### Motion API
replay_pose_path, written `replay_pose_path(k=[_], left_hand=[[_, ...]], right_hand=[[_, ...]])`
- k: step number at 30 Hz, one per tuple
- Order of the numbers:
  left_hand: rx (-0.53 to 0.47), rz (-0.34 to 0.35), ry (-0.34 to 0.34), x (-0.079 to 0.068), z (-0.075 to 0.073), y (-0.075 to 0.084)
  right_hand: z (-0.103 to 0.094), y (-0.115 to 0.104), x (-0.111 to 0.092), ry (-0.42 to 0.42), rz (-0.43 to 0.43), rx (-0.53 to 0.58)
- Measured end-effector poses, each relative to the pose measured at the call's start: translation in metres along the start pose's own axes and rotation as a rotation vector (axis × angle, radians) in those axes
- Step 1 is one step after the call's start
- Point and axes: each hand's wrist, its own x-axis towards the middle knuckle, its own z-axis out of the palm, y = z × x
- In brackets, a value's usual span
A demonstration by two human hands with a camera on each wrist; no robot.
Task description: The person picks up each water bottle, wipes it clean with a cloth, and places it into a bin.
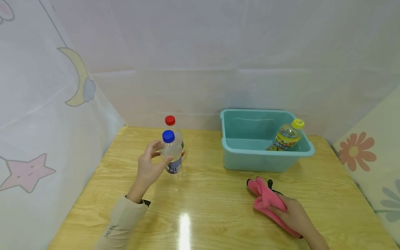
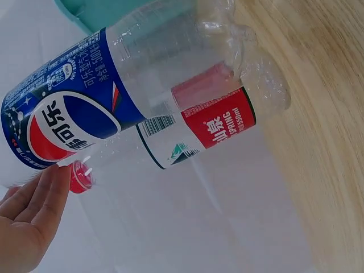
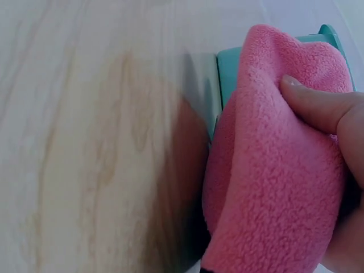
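A clear Pepsi bottle with a blue cap (image 1: pixel 168 136) and a blue label (image 2: pixel 68 102) stands upright on the wooden table. My left hand (image 1: pixel 152 163) is at its left side, the thumb in front of the bottle and the fingers loosely spread. In the left wrist view, the fingers (image 2: pixel 48 202) reach the label's edge; whether they press on it I cannot tell. Just behind stands a clear bottle with a red cap (image 1: pixel 170 120) and a red and white label (image 2: pixel 219 122). My right hand (image 1: pixel 292 213) grips a bunched pink fleecy cloth (image 1: pixel 265 198), thumb on top.
A teal plastic bin (image 1: pixel 250 161) sits at the back right, beyond the cloth. Inside it leans a bottle with a yellow cap (image 1: pixel 298 123) and yellow label. A small black loop (image 1: pixel 270 183) shows beside the cloth. Printed white sheets (image 1: pixel 193 80) hang around the table.
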Motion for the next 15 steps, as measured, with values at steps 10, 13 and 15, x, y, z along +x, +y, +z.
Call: replay_pose_path(k=[10,13,15], left_hand=[[-0.070,0.050,-0.111,-0.006,0.017,0.003],[-0.089,0.052,-0.153,-0.009,0.025,0.004],[-0.105,0.043,-0.181,-0.011,0.030,0.005]], right_hand=[[-0.002,-0.013,0.003,0.090,-0.017,0.155],[-0.002,-0.020,0.004,0.128,-0.048,0.202],[-0.003,-0.026,0.006,0.152,-0.060,0.236]])
